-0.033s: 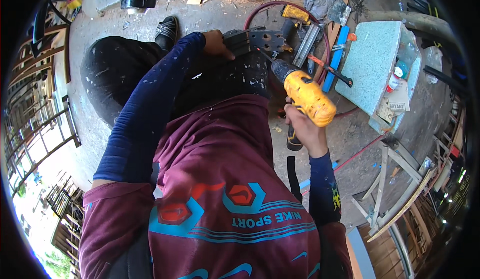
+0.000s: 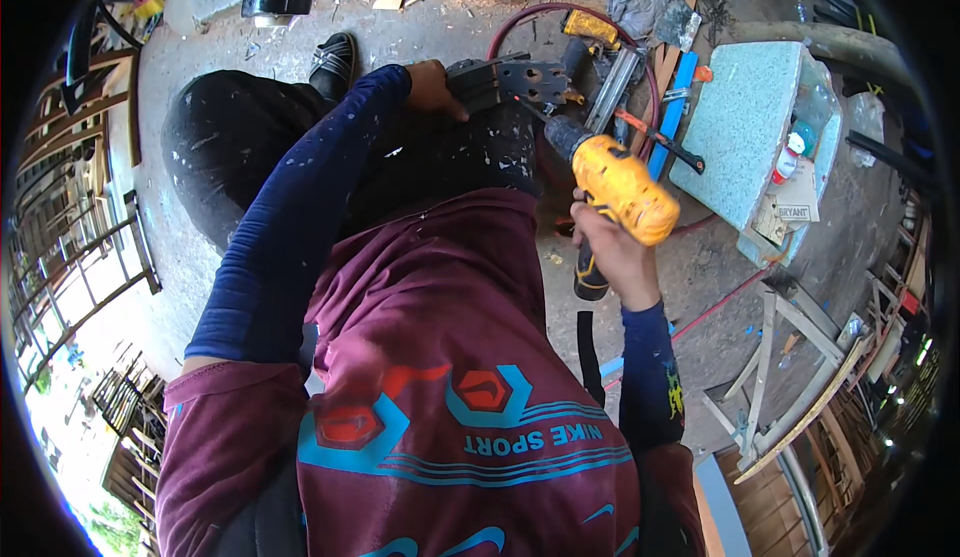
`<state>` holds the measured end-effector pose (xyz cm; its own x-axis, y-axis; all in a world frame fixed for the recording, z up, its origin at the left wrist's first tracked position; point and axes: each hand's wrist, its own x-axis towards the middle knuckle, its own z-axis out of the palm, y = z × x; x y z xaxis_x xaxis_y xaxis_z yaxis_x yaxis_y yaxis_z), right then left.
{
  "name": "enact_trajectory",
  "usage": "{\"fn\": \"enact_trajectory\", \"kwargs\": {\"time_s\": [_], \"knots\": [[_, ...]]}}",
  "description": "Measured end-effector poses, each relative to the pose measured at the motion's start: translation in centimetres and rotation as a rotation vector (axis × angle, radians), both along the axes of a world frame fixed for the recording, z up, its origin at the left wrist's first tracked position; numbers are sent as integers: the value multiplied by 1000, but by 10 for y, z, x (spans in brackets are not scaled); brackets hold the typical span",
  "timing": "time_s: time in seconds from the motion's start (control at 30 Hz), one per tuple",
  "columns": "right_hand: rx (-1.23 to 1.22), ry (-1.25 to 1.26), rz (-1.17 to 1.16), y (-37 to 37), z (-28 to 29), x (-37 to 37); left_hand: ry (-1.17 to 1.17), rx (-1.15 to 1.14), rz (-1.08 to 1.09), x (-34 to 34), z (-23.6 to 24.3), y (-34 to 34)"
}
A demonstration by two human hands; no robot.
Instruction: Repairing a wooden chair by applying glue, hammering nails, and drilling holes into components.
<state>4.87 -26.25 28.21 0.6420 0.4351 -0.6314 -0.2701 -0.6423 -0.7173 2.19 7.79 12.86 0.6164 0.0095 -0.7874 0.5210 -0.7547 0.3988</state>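
A yellow cordless drill with a black chuck is in my right hand, whose fingers wrap round its handle. From the chuck a thin bit points up and left, its tip close to the lower edge of a dark metal bracket with several holes. I cannot tell whether the tip touches it. My left hand is closed round the left end of that bracket, steadying it above my thigh in paint-spotted black trousers. The hand hides part of the bracket's left end.
Beyond the bracket lie a red hose, another yellow tool, a metal channel, a blue bar and an orange-and-black tool. To the right stands a pale blue speckled block with a bottle beside it.
The drill and my right hand have shifted slightly to the right, the drill's rear end swinging a little up. My left hand and the bracket stay in place.
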Motion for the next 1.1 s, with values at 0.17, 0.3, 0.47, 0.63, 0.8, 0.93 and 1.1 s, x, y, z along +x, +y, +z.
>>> {"fn": "enact_trajectory", "kwargs": {"time_s": [0.17, 0.3, 0.47, 0.63, 0.8, 0.93, 1.1], "knots": [[27, 213, -56, 11, 9, 34, -37, 49, -57, -1, -1, -5], [-88, 127, 12, 19, 10, 38, -20, 22, -130, 2, -1, -5], [-173, 138, 71, 32, 16, 44, 57, -82, 14, 1, -6, 0], [-252, 257, 96, 56, 24, 79, 37, -93, 12, 2, -15, 5], [-299, 230, 95, 75, 29, 92, 84, -113, 62, 6, -17, 9], [-362, 240, 147, 88, 33, 107, 74, -131, 44, 10, -18, 12], [-292, 316, 101, 97, 30, 133, 41, -112, -6, 6, -20, 10]]}}
